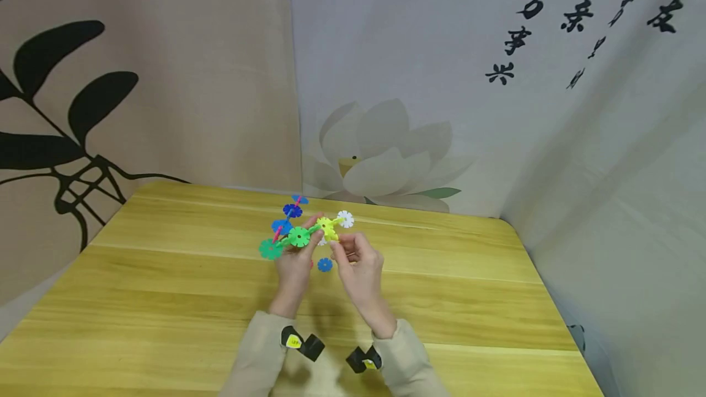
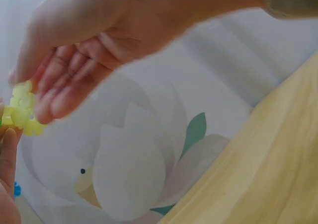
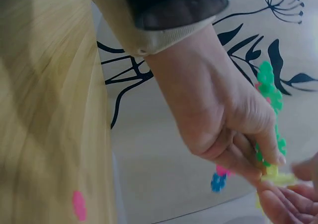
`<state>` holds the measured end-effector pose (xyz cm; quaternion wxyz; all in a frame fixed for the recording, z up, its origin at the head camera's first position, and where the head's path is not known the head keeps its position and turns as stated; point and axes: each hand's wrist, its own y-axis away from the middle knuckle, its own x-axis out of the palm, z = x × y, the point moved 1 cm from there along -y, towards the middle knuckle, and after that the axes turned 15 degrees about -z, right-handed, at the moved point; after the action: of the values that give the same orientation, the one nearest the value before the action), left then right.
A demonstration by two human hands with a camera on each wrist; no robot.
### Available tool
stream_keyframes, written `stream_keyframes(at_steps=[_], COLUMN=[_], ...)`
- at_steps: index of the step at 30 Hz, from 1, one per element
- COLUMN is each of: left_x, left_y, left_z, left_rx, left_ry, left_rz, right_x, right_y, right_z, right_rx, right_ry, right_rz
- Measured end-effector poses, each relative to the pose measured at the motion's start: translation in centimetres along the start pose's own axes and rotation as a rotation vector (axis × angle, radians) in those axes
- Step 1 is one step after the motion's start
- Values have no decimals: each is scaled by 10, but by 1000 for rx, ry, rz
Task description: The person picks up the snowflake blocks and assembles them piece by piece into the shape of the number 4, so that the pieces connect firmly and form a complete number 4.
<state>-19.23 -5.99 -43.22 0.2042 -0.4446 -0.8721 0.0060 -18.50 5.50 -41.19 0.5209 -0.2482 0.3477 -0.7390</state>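
Observation:
My left hand point(image 1: 296, 262) grips a chain of interlocking plastic snowflake discs by its middle. The chain has a green disc point(image 1: 299, 236) at the thumb, another green disc point(image 1: 271, 249) to the left, and blue discs point(image 1: 293, 210) with pink links rising behind. Yellow discs point(image 1: 326, 227) stick out on its right side, with a white disc point(image 1: 345, 219) beyond them. My right hand point(image 1: 361, 268) pinches the lower yellow part between thumb and fingertips. Both hands' fingers meet around the yellow discs point(image 2: 22, 102) in the left wrist view.
A loose blue disc point(image 1: 325, 264) lies on the wooden table point(image 1: 469, 299) between the wrists. Lying flat, a pink disc point(image 3: 79, 205) shows in the right wrist view. Printed cloth curtains point(image 1: 397, 78) hang behind the table's far edge.

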Motion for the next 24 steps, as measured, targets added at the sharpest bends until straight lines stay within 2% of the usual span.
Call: stream_keyframes(at_steps=[2, 5, 9, 11, 13, 18, 24], left_x=[-2, -3, -5, -6, -8, -11, -14], left_y=[-3, -7, -9, -10, -11, -12, -14], left_z=[0, -1, -1, -1, 0, 1, 1], left_rx=[-28, -83, -104, -98, -99, -76, -47], left_ry=[-33, 19, 129, 125, 128, 160, 174], left_rz=[-8, -27, -50, -48, -45, -52, -61], right_x=[-2, -4, -2, 2, 6, 17, 27], right_y=[2, 8, 19, 25, 31, 40, 40], right_z=[-8, -22, -47, -58, -69, -85, -92], right_rx=[47, 184, 329, 364, 392, 404, 395], right_ry=[-33, 19, 264, 369, 440, 530, 575], right_rz=[16, 91, 351, 476, 546, 600, 624])
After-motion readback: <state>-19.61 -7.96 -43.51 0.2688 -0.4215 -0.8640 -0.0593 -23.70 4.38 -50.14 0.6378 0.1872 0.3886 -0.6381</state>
